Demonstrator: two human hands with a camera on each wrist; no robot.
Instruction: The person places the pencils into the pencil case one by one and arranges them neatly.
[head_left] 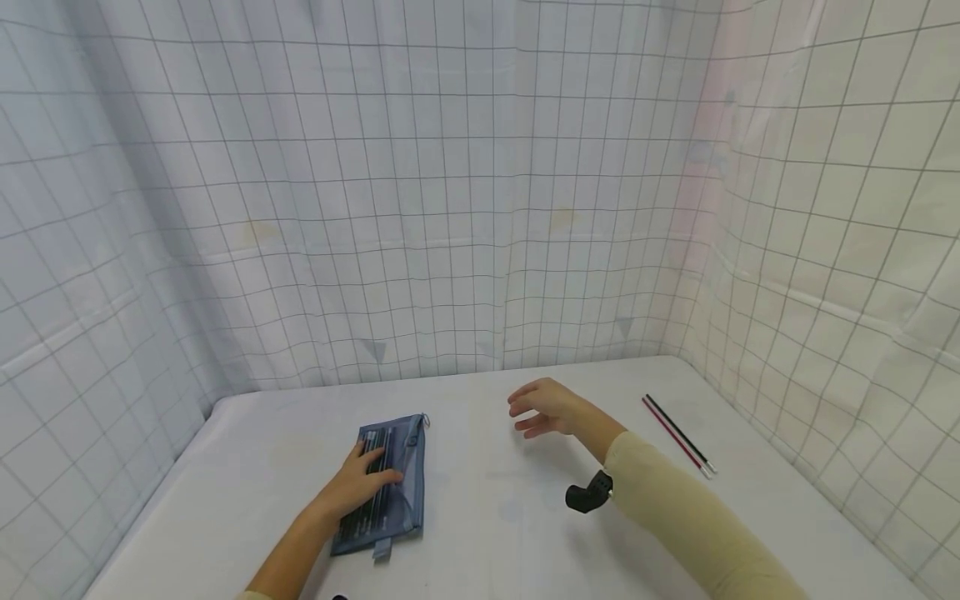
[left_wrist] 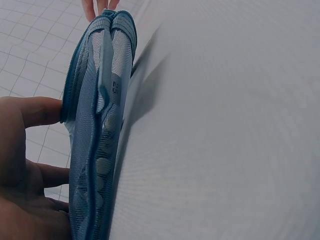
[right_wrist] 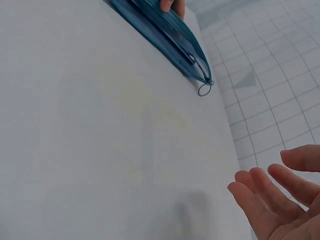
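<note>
A blue mesh zip pencil case (head_left: 415,500) lies flat on the white table, several dark pencils visible through its top. My left hand (head_left: 354,485) rests on it with fingers spread, the fingertips touching the upper face. Seen edge-on in the left wrist view, the case (left_wrist: 82,160) shows rounded pencil ends through the mesh. A metal ring (right_wrist: 204,90) hangs from one end in the right wrist view. Held above the table right of the case, my right hand (head_left: 550,407) has loosely bent, parted fingers and nothing in them.
On the right part of the table lie a red pencil (head_left: 676,438) and a black pencil (head_left: 681,432), side by side with white ends toward me. White grid-patterned curtains (head_left: 480,208) enclose the table at the back and sides. A black wrist camera (head_left: 588,493) sits at my right sleeve.
</note>
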